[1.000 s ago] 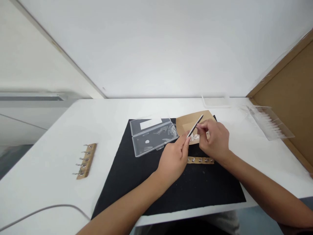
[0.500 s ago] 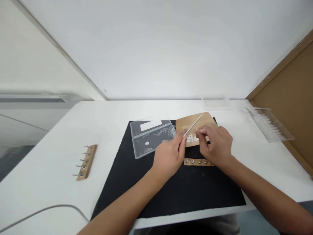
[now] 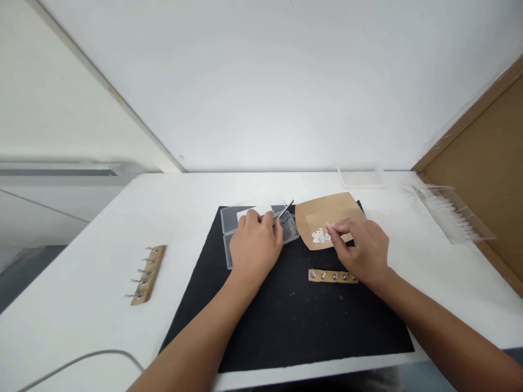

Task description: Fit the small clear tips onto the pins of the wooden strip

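Note:
My left hand (image 3: 256, 242) is over the open clear plastic case (image 3: 227, 256), its fingers curled down toward the compartment. A thin stick (image 3: 287, 209) is held between its thumb and forefinger, the end pointing up and right. Clear nail tips (image 3: 290, 226) lie in the right part of the case. My right hand (image 3: 362, 245) is closed in a pinch above the brown paper (image 3: 327, 207); a tiny pale bit shows at its fingertips, too small to name. White torn bits (image 3: 320, 236) lie on the paper. Below is a brown strip (image 3: 334, 276) with several metal clips.
A black mat (image 3: 281, 326) covers the middle of the white table (image 3: 98, 305). Another clip strip (image 3: 149, 276) lies at left, near a grey cable (image 3: 98, 352). At right are a clear pack of nail tips (image 3: 453, 215), a cardboard panel (image 3: 486, 158) and a clear tray (image 3: 362, 179).
My left hand has moved left with the stick, from beside the paper to over the plastic case. My right hand stays pinched above the paper. The view has shifted slightly.

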Demonstrator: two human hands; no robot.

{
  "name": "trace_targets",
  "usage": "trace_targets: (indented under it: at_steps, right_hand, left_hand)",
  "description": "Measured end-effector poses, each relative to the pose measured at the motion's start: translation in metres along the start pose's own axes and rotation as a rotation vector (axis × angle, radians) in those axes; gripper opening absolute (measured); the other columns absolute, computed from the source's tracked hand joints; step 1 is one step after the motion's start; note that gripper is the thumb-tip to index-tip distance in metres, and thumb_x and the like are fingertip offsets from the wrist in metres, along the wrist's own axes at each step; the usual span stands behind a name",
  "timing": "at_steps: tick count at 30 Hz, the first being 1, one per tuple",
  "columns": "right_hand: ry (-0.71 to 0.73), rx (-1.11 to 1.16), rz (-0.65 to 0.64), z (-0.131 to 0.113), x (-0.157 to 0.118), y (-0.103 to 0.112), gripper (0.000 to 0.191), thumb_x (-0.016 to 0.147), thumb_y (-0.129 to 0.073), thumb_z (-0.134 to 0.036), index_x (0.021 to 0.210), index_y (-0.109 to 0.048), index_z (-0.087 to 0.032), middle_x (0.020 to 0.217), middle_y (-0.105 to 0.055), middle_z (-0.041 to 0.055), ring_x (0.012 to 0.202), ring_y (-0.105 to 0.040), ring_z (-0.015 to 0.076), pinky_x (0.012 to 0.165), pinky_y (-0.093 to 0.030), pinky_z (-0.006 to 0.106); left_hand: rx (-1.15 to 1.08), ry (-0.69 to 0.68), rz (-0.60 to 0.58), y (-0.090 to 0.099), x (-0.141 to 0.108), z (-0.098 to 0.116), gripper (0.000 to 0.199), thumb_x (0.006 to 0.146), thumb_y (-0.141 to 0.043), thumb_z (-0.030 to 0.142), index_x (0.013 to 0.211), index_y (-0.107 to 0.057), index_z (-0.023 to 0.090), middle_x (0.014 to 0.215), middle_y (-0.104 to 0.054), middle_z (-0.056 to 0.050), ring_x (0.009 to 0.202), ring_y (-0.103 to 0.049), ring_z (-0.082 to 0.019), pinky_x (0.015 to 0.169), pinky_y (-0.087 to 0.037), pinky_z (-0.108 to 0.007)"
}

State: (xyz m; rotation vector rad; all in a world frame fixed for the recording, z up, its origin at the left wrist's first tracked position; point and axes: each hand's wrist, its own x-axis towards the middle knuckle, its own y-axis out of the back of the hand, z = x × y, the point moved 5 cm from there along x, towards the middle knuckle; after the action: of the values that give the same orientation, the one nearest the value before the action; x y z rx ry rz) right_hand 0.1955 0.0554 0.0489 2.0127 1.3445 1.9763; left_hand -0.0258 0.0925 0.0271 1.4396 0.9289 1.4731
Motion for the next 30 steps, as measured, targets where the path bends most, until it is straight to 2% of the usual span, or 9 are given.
trace_targets:
  at_steps: [3,6,9,13,17,21,25,30]
  right_hand:
    - [0.020,-0.004,0.005,-0.002,-0.001,-0.001,0.018,0.097,-0.076,-0.022,0.087,-0.060,-0.024,0.077,-0.079,-0.0046,0.059,-0.066,0.0121,0.061,-0.041,0.030]
    - [0.030,0.017,-0.019,-0.003,-0.002,-0.002,0.021,0.098,-0.075,-0.024,0.084,-0.059,-0.023,0.078,-0.079,-0.0039,0.058,-0.066,0.0114,0.060,-0.041,0.030]
    - [0.064,0.043,-0.074,-0.006,-0.002,-0.003,0.023,0.099,-0.074,-0.023,0.082,-0.059,-0.023,0.077,-0.079,-0.0036,0.060,-0.067,0.0115,0.061,-0.040,0.030]
    - [0.171,0.103,-0.113,-0.012,-0.002,-0.002,0.021,0.097,-0.074,-0.018,0.083,-0.059,-0.022,0.080,-0.079,-0.0035,0.064,-0.070,0.0111,0.062,-0.040,0.030]
    - [0.246,0.140,-0.112,-0.014,-0.004,0.001,0.019,0.096,-0.076,-0.015,0.089,-0.060,-0.021,0.084,-0.080,-0.0033,0.069,-0.073,0.0109,0.063,-0.039,0.030]
    - [0.297,0.148,-0.114,-0.014,-0.004,0.004,0.023,0.095,-0.077,-0.015,0.086,-0.057,-0.021,0.082,-0.079,-0.0043,0.069,-0.073,0.0102,0.063,-0.038,0.030]
    - [0.338,0.132,-0.100,-0.015,-0.001,0.008,0.025,0.095,-0.077,-0.013,0.082,-0.056,-0.020,0.082,-0.079,-0.0050,0.067,-0.072,0.0094,0.063,-0.036,0.030]
    - [0.425,0.183,-0.136,-0.014,-0.001,0.010,0.023,0.096,-0.076,-0.015,0.082,-0.059,-0.020,0.082,-0.079,-0.0045,0.067,-0.070,0.0091,0.063,-0.038,0.029]
  left_hand:
    - [-0.156,-0.098,0.146,0.007,-0.003,0.006,0.033,0.106,-0.052,0.034,0.120,-0.074,0.015,0.103,-0.070,-0.014,0.096,-0.067,-0.028,0.065,-0.044,-0.031]
    - [-0.463,-0.241,0.162,0.014,-0.008,0.018,0.025,0.106,-0.053,0.030,0.102,-0.074,0.017,0.089,-0.068,-0.006,0.081,-0.064,-0.019,0.069,-0.046,-0.029]
    - [-0.744,-0.305,0.078,0.017,-0.011,0.028,0.026,0.105,-0.056,0.029,0.088,-0.072,0.018,0.073,-0.059,-0.001,0.068,-0.056,-0.014,0.065,-0.043,-0.028]
    - [-0.969,-0.314,-0.026,0.016,-0.012,0.036,0.021,0.103,-0.062,0.030,0.092,-0.075,0.018,0.071,-0.059,0.001,0.064,-0.053,-0.013,0.062,-0.042,-0.026]
    - [-1.096,-0.281,-0.124,0.013,-0.012,0.038,0.022,0.103,-0.063,0.030,0.091,-0.078,0.018,0.077,-0.065,-0.001,0.065,-0.055,-0.011,0.060,-0.042,-0.023]
    - [-1.187,-0.225,-0.210,0.009,-0.014,0.038,0.024,0.102,-0.065,0.035,0.095,-0.081,0.019,0.084,-0.069,-0.004,0.067,-0.057,-0.011,0.058,-0.042,-0.022]
    - [-1.303,-0.143,-0.328,0.000,-0.017,0.038,0.028,0.099,-0.070,0.042,0.100,-0.082,0.017,0.088,-0.069,-0.005,0.062,-0.054,-0.010,0.055,-0.042,-0.023]
    - [-1.419,-0.116,-0.462,-0.008,-0.020,0.040,0.032,0.095,-0.074,0.046,0.100,-0.083,0.015,0.082,-0.069,-0.006,0.065,-0.056,-0.012,0.059,-0.045,-0.025]
